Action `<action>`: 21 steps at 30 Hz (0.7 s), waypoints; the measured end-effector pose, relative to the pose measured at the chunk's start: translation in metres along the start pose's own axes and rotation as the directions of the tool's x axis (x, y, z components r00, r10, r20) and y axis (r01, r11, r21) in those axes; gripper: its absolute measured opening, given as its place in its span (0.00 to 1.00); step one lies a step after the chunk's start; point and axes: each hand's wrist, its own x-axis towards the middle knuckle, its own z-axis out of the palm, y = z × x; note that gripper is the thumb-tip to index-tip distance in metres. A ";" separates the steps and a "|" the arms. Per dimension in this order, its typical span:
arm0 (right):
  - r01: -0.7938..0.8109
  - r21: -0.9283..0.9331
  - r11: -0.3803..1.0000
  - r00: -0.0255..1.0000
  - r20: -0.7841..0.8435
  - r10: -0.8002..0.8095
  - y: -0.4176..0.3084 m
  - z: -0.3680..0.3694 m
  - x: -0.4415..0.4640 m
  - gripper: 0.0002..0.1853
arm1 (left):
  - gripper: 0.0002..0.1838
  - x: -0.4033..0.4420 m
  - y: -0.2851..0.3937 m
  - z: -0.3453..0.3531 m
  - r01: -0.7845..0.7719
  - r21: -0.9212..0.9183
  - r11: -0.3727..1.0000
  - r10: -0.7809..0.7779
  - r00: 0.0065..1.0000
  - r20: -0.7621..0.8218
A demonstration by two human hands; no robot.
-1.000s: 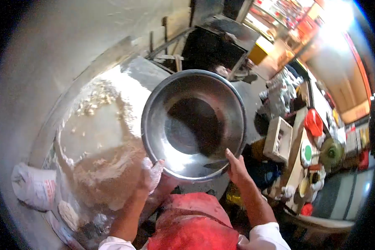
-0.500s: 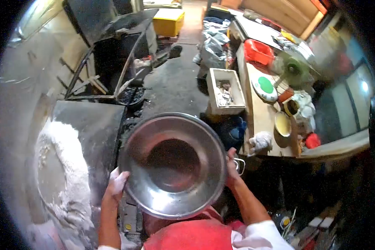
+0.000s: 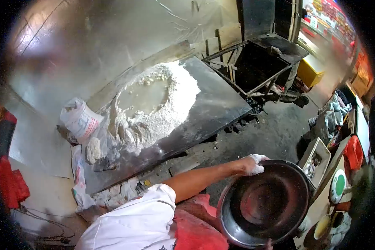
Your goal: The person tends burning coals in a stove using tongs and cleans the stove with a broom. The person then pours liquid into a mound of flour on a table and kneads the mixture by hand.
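Big metal bowl (image 3: 266, 204) is off to the right & low, up in the air in front of the red apron (image 3: 198, 233), kinda tilted. L hand, i.e. the left hand (image 3: 253, 165), is gripping the far rim, fingers white w/ flour. Only a bit of the right hand (image 3: 269, 245) shows at the near rim, so can't tell if it's closed on it or just touching. IMO the bowl is thin, stiff metal, prob. light for its size but awkward bc it's so wide. Smooth sides + floury fingers = slippery, so I'd take the rolled rim on opposite sides, thumbs over the edge. Not fragile, might dent tho. Worktop (image 3: 212, 100) is dark, smooth & dusty, w/ a ring of flour (image 3: 183, 89) around a cloudy pool (image 3: 143, 98), and a white bag (image 3: 82, 121) beside it at the wall end. Room's cramped: shiny greyish wall (image 3: 125, 29) behind, dark grubby floor (image 3: 271, 129), black metal frame (image 3: 275, 75) past the worktop, yellow box (image 3: 310, 73) further back. Over on the right there's a white bin (image 3: 321, 171) w/ bits in it, next to a green-and-white dial thing (image 3: 339, 183), prob. a scale, plus a red basket (image 3: 354, 152) nearby
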 end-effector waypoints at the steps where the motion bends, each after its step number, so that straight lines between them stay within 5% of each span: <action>1: 0.049 -0.127 0.991 0.999 0.000 -0.049 -0.023 0.052 -0.024 0.28 | 0.31 -0.008 0.002 -0.005 0.078 -0.040 0.996 -0.077 0.996 0.042; 5: -0.035 0.112 0.993 0.994 -0.103 0.047 0.010 0.086 -0.012 0.27 | 0.34 -0.027 -0.062 -0.009 -0.138 -0.074 0.988 0.119 0.968 -0.219; 6: 0.059 -0.016 0.998 0.987 -0.148 -0.061 0.020 0.103 -0.016 0.28 | 0.34 -0.045 -0.048 -0.017 0.025 -0.051 0.998 -0.034 0.981 -0.190; 8: -0.053 0.233 0.971 0.980 -0.174 0.095 0.039 0.117 -0.002 0.27 | 0.35 -0.061 -0.060 -0.012 0.005 -0.259 0.966 -0.065 0.973 -0.223; 9: -0.045 0.293 0.955 0.994 -0.079 0.071 0.046 0.130 0.000 0.27 | 0.34 -0.088 -0.023 -0.018 0.185 -0.285 0.941 -0.249 0.946 -0.207; 11: 0.047 0.335 0.941 0.995 -0.100 -0.015 0.069 0.139 0.005 0.24 | 0.39 -0.080 -0.088 0.020 -0.097 -0.019 0.995 0.083 0.920 -0.384; 12: 0.093 0.361 0.928 0.995 -0.071 -0.072 0.082 0.133 0.008 0.23 | 0.40 -0.080 -0.108 0.045 -0.055 0.252 0.966 0.165 0.884 -0.438; 13: 0.169 0.371 0.913 0.964 -0.255 -0.074 0.077 0.155 -0.003 0.21 | 0.41 -0.098 -0.077 0.042 0.131 0.097 0.987 -0.120 0.987 -0.108; 15: 0.199 0.442 0.875 0.943 -0.328 -0.048 0.083 0.149 -0.012 0.23 | 0.48 -0.120 -0.048 0.053 0.074 0.111 0.991 -0.098 0.969 0.225; 16: 0.227 0.526 0.820 0.937 -0.347 -0.037 0.073 0.151 -0.025 0.24 | 0.50 -0.125 -0.060 0.072 0.035 0.219 0.975 -0.102 0.948 0.302; 18: 0.293 0.712 0.638 0.928 -0.372 -0.010 0.071 0.139 -0.047 0.23 | 0.51 -0.125 -0.070 0.074 -0.109 0.158 0.981 0.023 0.883 0.469; 20: 0.369 0.806 0.463 0.912 -0.410 -0.012 0.077 0.109 -0.066 0.18 | 0.40 -0.116 -0.117 0.081 -0.192 0.174 0.966 0.093 0.883 0.460; 21: 0.452 0.778 0.435 0.879 -0.471 -0.073 0.096 0.083 -0.077 0.19 | 0.35 -0.112 -0.146 0.084 0.127 0.091 0.988 -0.155 0.876 0.456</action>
